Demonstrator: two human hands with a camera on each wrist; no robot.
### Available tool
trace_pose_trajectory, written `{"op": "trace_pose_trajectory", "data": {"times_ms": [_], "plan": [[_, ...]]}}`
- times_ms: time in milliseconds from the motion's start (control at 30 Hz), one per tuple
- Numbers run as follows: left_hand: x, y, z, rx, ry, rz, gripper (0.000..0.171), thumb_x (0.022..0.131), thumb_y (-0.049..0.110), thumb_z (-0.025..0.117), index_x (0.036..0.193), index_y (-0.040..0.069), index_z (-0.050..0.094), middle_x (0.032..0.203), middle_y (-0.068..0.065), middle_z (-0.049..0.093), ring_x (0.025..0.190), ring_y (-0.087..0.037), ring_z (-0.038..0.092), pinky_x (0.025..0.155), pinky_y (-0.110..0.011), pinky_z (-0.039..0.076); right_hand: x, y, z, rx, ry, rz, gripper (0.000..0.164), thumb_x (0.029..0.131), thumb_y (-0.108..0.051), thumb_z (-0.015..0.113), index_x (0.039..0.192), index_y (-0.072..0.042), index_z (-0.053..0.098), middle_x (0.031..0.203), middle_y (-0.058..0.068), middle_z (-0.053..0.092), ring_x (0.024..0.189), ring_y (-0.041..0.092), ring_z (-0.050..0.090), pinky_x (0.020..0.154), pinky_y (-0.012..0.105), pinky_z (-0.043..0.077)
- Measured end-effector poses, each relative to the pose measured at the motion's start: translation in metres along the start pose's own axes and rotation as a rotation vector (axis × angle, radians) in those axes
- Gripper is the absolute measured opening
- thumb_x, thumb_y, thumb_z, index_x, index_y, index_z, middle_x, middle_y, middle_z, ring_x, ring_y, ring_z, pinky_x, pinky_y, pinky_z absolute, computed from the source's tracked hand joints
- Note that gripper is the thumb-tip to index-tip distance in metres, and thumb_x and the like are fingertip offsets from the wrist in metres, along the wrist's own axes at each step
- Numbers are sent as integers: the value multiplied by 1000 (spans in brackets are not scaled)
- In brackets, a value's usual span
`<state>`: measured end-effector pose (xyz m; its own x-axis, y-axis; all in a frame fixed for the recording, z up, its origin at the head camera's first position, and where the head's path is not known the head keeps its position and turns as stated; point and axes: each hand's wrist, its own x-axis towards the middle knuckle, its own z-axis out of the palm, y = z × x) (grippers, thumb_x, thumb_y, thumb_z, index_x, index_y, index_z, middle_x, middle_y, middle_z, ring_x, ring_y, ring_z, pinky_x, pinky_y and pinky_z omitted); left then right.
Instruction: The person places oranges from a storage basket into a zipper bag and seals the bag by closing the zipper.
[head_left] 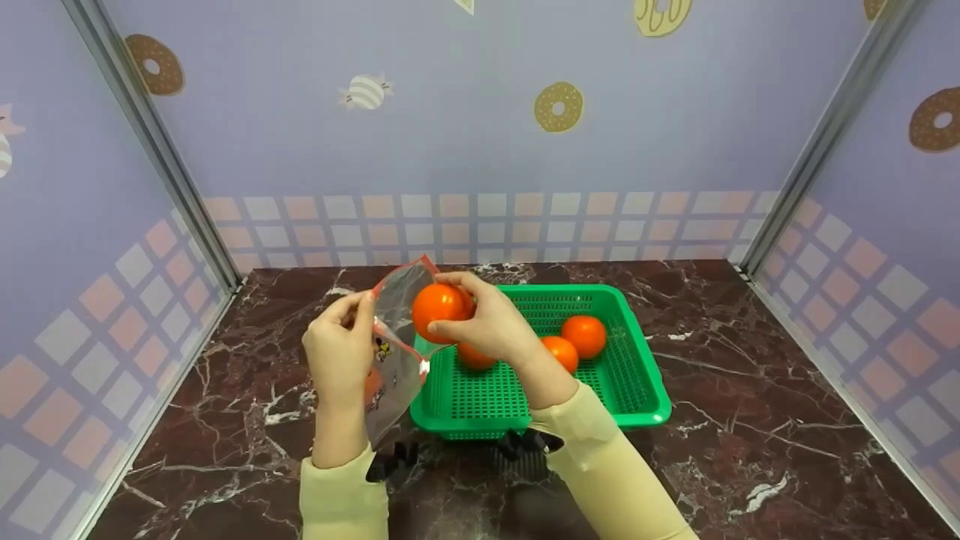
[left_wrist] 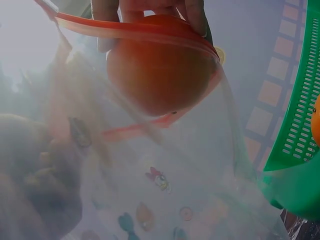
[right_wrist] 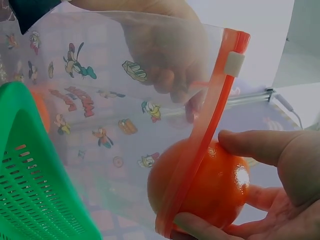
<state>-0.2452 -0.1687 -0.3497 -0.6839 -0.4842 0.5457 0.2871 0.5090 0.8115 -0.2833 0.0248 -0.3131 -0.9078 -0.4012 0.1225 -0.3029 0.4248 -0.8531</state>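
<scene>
A clear zip bag (head_left: 397,379) with a red zip edge, a white slider (right_wrist: 234,64) and cartoon prints hangs upright left of the basket. My left hand (head_left: 341,352) pinches its red rim, holding the mouth apart. An orange (head_left: 437,311) is gripped between the thumb and fingers of my right hand (head_left: 487,319). That orange sits in the bag's mouth, its lower part behind the red edge in the left wrist view. Lower down, an orange shape (head_left: 373,384) shows through the plastic, partly covered by my left wrist.
The green perforated basket (head_left: 645,367) stands to the right on the dark marbled table (head_left: 750,450). Several oranges (head_left: 583,337) lie in it, some half hidden by my right hand and forearm. Patterned lilac walls (head_left: 480,142) enclose the back and sides.
</scene>
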Motion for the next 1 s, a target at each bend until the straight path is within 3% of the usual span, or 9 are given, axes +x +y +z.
{"op": "trace_pose_trajectory", "data": {"times_ms": [400, 667, 1000], "plan": [[0, 1, 1, 16, 2, -13, 19, 99, 18, 70, 102, 3, 81, 62, -6, 62, 40, 5, 37, 44, -15, 30, -2, -1, -2, 26, -22, 21, 58, 93, -22, 79, 146, -23, 55, 153, 9, 52, 135, 37, 57, 106, 49, 52], [0, 1, 0, 35, 9, -19, 19, 99, 18, 70, 103, 3, 81, 66, -8, 65, 45, 1, 36, 46, -14, 29, -3, 0, -1, 7, -27, 19, 55, 95, -25, 77, 145, -21, 55, 152, 9, 53, 133, 36, 58, 105, 49, 53], [0, -1, 1, 13, 18, 12, 19, 99, 19, 70, 100, 4, 82, 65, -13, 67, 41, 8, 38, 45, -13, 30, -3, 2, -1, 19, -22, 26, 52, 95, -24, 76, 143, -21, 57, 150, 11, 55, 136, 38, 56, 109, 49, 51]]}}
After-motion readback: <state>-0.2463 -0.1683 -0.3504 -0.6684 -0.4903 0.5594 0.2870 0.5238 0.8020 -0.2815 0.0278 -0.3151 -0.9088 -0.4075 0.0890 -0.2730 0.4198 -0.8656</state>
